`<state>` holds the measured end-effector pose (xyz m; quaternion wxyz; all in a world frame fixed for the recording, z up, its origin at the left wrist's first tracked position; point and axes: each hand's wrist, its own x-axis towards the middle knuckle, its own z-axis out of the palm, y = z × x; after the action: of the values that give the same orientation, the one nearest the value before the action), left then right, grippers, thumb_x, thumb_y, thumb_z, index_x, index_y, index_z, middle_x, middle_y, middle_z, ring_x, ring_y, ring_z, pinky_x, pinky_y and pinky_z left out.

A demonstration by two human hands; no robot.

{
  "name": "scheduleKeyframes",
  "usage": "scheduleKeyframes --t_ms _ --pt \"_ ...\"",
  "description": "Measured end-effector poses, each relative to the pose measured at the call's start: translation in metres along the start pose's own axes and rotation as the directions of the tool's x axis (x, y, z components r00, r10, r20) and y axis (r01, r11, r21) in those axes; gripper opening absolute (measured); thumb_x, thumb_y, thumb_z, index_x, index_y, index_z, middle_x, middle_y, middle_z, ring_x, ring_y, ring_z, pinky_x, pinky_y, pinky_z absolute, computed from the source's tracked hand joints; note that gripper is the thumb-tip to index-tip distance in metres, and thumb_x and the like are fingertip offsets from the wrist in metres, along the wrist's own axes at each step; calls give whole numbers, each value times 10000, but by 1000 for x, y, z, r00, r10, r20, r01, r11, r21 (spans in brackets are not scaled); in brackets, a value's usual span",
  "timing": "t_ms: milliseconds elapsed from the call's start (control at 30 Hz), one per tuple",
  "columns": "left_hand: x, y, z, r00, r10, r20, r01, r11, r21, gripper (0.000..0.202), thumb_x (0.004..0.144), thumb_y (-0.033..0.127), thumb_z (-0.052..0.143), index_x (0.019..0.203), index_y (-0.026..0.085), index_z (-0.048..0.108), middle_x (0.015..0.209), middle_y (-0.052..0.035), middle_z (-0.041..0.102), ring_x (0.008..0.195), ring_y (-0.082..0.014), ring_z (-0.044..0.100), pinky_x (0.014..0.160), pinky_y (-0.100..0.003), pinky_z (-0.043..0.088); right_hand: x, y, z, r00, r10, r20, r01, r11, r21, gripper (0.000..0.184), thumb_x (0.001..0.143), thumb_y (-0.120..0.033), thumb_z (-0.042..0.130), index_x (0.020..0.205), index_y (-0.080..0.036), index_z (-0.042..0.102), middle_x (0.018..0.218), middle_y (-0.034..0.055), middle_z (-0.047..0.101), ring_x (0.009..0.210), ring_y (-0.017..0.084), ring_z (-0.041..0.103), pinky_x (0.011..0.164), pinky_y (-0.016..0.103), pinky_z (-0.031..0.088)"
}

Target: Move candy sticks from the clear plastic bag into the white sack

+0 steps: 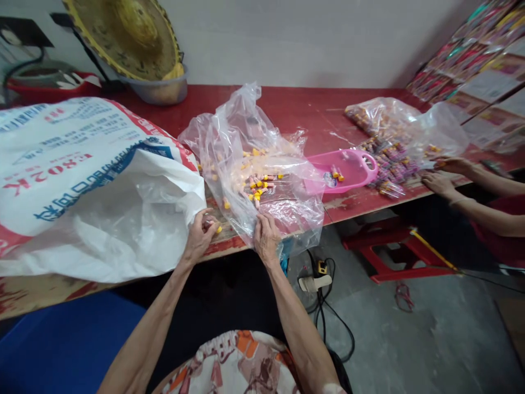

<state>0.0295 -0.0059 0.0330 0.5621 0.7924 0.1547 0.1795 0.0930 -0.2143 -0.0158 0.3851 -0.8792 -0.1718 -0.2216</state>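
Observation:
A crumpled clear plastic bag lies on the red table with several small pink and yellow pieces inside it. My left hand is at the table's front edge, fingers pinched on a few of those small pink and yellow pieces. My right hand rests on the near edge of the clear bag, fingers curled onto the plastic. A big white woven sack with red and blue print lies just left of my left hand.
A pink scoop-shaped tray sits right of the bag. Another person's hands work at a second clear bag of small pieces. A straw hat sits on a basin at the back. A red stool and cables are on the floor.

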Motion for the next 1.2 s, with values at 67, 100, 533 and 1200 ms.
scheduleKeyframes --t_ms 67,100,533,1200 --pt "-2 6 -2 999 -22 -31 20 998 -56 520 868 551 681 1242 199 607 987 -42 718 840 -199 709 815 -351 591 0 1 1 1000 -2 -1 2 1000 -1 364 1122 -234 416 1271 -166 741 1281 153 740 1180 225 712 1009 333 567" --pt "-3 9 -3 999 -18 -45 16 998 -60 513 887 561 675 1247 200 616 995 -46 723 860 -204 715 820 -350 588 0 1 1 1000 -3 1 3 1000 -2 362 1121 -233 419 1274 -166 741 1285 154 738 1184 227 711 1009 335 567" --pt "-4 7 1 972 234 37 -234 924 303 102 959 321 546 969 241 608 953 -57 605 853 -222 611 815 -365 572 0 -3 -4 999 52 8 -52 996 74 357 1107 -244 423 1269 -188 736 1267 143 738 1177 219 705 1028 346 562" --pt "-22 -1 5 994 109 27 -112 983 143 175 1007 393 548 1063 242 617 903 -17 680 815 -198 680 790 -334 576 106 19 15 961 96 260 -92 995 -30 229 1007 -288 544 1135 -187 705 943 58 722 803 210 619 758 313 474"
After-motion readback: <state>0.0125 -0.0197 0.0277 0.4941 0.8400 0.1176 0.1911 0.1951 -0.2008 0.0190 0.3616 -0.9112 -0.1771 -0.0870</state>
